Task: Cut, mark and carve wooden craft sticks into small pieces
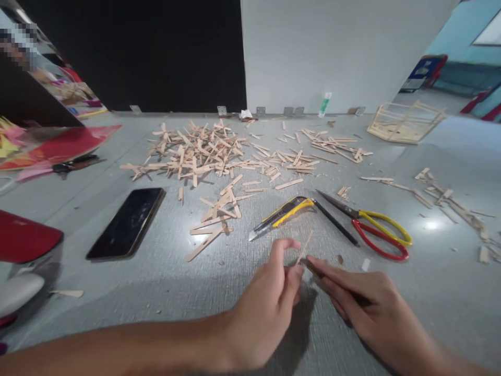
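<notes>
My left hand (pixel 270 303) pinches a thin wooden stick (pixel 304 246) between thumb and forefinger, holding it slanted just above the grey table. My right hand (pixel 360 303) is closed around a small dark tool (pixel 313 269) whose tip meets the lower end of the stick. Just beyond the hands lie a yellow-and-black utility knife (pixel 282 215), a black pencil (pixel 335 223) and scissors (pixel 376 230) with a yellow and a red handle.
A big heap of wooden sticks (pixel 203 151) covers the table's middle and back. A black phone (pixel 127 222) lies at the left. A stick-built frame (pixel 405 122) stands at the back right; a glue tube (pixel 324 104) leans on the wall. Red objects (pixel 27 237) sit at the left edge.
</notes>
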### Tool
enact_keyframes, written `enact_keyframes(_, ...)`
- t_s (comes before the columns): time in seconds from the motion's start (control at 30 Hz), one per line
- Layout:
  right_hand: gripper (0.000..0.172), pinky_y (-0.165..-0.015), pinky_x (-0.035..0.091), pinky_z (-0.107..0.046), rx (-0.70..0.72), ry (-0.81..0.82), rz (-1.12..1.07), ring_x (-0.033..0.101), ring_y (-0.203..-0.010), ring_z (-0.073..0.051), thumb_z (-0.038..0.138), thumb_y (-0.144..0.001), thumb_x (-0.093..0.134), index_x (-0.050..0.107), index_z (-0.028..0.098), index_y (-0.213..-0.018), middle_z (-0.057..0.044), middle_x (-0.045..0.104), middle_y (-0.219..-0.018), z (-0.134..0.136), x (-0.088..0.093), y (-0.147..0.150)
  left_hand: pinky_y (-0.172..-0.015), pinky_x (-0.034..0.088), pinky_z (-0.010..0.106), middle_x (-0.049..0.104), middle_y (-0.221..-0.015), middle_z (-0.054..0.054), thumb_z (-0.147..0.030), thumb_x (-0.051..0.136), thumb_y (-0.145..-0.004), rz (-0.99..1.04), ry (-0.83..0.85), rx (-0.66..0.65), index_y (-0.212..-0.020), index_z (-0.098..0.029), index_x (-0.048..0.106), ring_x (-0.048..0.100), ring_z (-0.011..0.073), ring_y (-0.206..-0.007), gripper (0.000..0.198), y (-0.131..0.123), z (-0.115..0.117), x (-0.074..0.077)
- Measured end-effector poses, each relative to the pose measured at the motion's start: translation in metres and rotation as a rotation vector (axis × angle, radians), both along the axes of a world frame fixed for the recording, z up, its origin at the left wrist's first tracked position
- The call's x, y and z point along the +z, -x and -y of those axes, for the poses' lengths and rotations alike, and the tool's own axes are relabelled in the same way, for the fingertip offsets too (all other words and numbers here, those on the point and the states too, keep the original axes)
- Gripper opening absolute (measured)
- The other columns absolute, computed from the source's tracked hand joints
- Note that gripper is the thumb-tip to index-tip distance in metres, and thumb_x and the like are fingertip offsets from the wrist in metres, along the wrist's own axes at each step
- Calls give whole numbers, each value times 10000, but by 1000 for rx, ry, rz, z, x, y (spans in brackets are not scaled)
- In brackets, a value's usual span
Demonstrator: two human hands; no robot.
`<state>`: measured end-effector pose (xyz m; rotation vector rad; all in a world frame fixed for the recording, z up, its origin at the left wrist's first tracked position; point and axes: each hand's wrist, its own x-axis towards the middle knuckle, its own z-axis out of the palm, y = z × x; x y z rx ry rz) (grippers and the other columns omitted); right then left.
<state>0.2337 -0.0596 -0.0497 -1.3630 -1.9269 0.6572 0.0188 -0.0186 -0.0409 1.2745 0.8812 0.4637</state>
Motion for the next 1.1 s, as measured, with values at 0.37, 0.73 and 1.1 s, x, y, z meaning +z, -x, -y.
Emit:
enact_keyframes(0.37, 389, -479, 452, -184, 3, -128, 60, 499, -453, -83, 189, -1066, 524, 686, 198, -1419, 68, 639, -616, 3, -1, 2, -557, 367, 258, 505, -578, -29, -355, 472, -1076, -221, -384, 88, -697, -186, 545, 503, 124, -549, 421, -4, -7, 4)
enact_keyframes(0.73, 396, -432, 441, -123, 14, -99, 25, 481, -431, -65, 165, -1050, 508, 700, 148, -1395, 62, 648, -625, 5, 2, 8, -432, 515, 172, 684, -864, 51, -516, 572, -1032, 282, 135, 118, -988, -161, 556, 704, 126, -551, 358, -13, -2, -6)
enact_keyframes(1.1, 424, -440, 431, -171, 30, -61, 44, 464, -448, -85, 203, -1067, 509, 650, 223, -1467, 69, 612, -630, 4, -3, -1, -441, 536, 185, 664, -758, 34, -482, 517, -1073, 359, 134, 55, -908, -156, 579, 660, 111, -494, 370, -7, -15, -9)
